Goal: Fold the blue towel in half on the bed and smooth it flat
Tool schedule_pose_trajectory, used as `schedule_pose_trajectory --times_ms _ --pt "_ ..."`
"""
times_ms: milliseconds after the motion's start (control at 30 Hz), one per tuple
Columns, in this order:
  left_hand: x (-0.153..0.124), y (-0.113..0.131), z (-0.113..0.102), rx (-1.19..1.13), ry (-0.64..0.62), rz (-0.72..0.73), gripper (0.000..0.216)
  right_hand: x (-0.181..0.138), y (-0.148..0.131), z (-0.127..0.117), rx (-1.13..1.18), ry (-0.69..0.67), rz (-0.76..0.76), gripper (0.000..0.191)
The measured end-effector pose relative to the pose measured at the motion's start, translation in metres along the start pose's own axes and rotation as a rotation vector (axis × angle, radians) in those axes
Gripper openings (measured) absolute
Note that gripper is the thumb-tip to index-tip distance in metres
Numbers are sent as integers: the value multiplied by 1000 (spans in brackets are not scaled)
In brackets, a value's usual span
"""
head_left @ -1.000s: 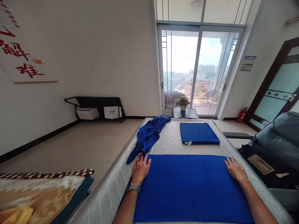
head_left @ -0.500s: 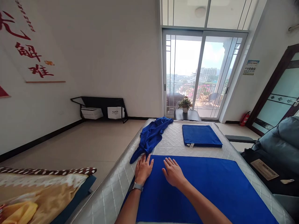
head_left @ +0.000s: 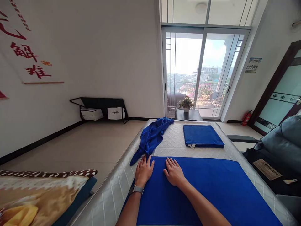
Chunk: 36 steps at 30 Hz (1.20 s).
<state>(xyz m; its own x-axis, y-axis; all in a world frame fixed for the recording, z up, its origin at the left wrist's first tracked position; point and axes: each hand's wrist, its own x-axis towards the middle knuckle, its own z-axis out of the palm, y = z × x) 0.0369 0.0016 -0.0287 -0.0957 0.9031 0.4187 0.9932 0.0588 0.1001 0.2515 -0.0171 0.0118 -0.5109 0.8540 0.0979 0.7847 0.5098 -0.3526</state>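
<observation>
A blue cloth (head_left: 211,185) lies spread flat on the white quilted mattress (head_left: 110,194). My left hand (head_left: 143,172) rests palm down at the cloth's far left corner, fingers stretched out, a watch on its wrist. Flat on the same cloth, a little to the right, lies my right hand (head_left: 174,172) with its fingers extended. Just beyond my left hand is a crumpled blue cloth (head_left: 152,136). A neatly folded stack of blue cloth (head_left: 202,135), with a white tag at its near edge, sits farther back on the right.
A patterned bedspread (head_left: 58,191) is at the lower left. On the right stands a dark armchair (head_left: 288,141) with a cardboard piece (head_left: 266,169) on it. Beyond the mattress, a potted plant (head_left: 186,105) stands on a black chair (head_left: 188,115) before the sliding glass door.
The view has shifted very slightly. Both hands stay nearly in the same places on the flat cloth.
</observation>
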Motion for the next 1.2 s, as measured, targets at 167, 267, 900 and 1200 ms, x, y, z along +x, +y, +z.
schedule_pose_trajectory --times_ms 167,267,900,1200 --pt "0 -3 2 3 -14 12 53 -18 45 -19 -42 -11 90 69" --pt "0 -4 4 23 -17 16 54 -37 78 -33 -74 -12 150 71" --pt "1 -16 18 19 -35 25 57 -196 316 -101 -247 133 473 70" --pt "3 -26 26 16 -50 39 58 -204 323 -107 -264 120 487 67"
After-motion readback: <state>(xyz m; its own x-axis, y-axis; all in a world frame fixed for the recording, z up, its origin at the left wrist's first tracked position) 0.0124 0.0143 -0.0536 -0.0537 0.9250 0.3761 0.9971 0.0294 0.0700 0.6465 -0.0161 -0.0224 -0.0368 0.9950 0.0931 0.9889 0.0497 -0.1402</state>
